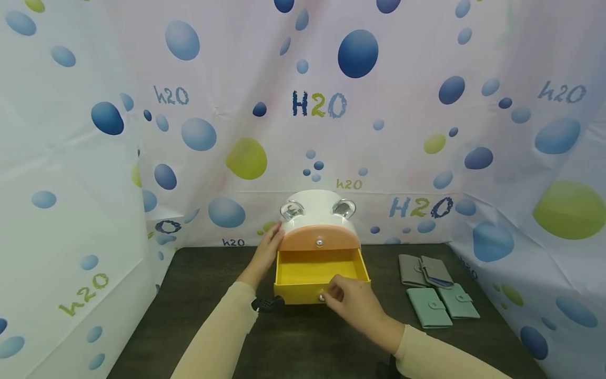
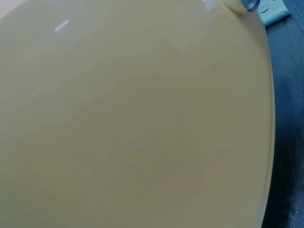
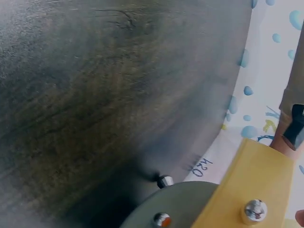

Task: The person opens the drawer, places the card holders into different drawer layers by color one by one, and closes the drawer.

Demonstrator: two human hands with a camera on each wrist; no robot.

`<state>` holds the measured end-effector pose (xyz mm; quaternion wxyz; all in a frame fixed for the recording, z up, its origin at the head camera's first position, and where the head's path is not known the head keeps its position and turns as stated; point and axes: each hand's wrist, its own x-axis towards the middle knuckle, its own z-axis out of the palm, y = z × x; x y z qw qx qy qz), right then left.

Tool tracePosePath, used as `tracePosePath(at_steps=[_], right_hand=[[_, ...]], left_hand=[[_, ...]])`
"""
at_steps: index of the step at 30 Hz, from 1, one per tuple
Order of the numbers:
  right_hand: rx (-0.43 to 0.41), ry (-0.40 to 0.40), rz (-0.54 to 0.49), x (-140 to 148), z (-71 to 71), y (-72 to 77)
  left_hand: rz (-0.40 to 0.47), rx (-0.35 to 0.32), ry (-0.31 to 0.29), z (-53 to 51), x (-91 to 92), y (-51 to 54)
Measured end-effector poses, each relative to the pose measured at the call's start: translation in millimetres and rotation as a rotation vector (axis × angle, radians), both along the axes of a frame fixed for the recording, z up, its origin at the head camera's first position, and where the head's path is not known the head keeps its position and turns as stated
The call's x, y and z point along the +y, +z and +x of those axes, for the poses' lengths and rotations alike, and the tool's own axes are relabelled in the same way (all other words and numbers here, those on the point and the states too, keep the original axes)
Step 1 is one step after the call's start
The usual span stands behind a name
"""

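- Yellow drawer (image 1: pixel 300 296), just below the centre of the frame, stands out from the lower part of a white-topped cabinet (image 1: pixel 318 209); its inner floor shows behind the front.
- Orange drawer (image 1: pixel 298 240) with 1 silvery upper knob (image 1: pixel 319 242) sits above it, flush with the cabinet.
- 2 shiny ear-like rings, a left ring (image 1: pixel 292 210) and a right ring (image 1: pixel 344 208), stick out from the white top.
- Left hand (image 1: pixel 265 254), left of the frame's centre: fingers extended, resting against the cabinet's side.
- Right hand (image 1: pixel 356 302), lower centre: fingers bent, thumb and fingertips at the lower knob (image 1: pixel 321 298) on the yellow front; I cannot tell whether they pinch it. The right wrist view has a fingertip (image 3: pixel 299 217) at its right edge, beside that knob.
- Cream sleeves cover both arms: left sleeve (image 1: pixel 215 331) at the bottom left of centre, right sleeve (image 1: pixel 437 352) at the lower right. 1 black wrist device (image 1: pixel 268 304) shows by the left cuff.
- 4 small wallets lie in the right part of the frame: 2 grey, a left grey wallet (image 1: pixel 409 269) and a right grey wallet (image 1: pixel 437 268), above 2 mint, a left mint wallet (image 1: pixel 428 310) and a right mint wallet (image 1: pixel 461 302).
- Dark table (image 1: pixel 215 281) spans the lower frame under everything.
- White backdrop (image 1: pixel 227 47) fills the upper frame, printed with blue and green ovals and "H2O".
- Smooth tan surface (image 2: pixel 142 118) fills most of the left wrist view.
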<state>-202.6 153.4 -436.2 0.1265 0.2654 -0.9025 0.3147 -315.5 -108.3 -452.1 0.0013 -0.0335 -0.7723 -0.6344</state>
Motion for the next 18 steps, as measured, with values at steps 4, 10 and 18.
tracePosePath(at_steps=[4,10,18], right_hand=[[-0.02,0.004,0.037,2,-0.1,7.5],[-0.065,-0.003,0.077,8,-1.8,18.2],[-0.125,-0.024,0.046,19,-10.1,29.4]], left_hand=[[-0.005,0.003,0.012,0.9,-0.2,-2.0],[-0.009,0.002,0.014,2.3,0.0,0.1],[0.009,0.008,0.0,2.7,-0.2,5.7]])
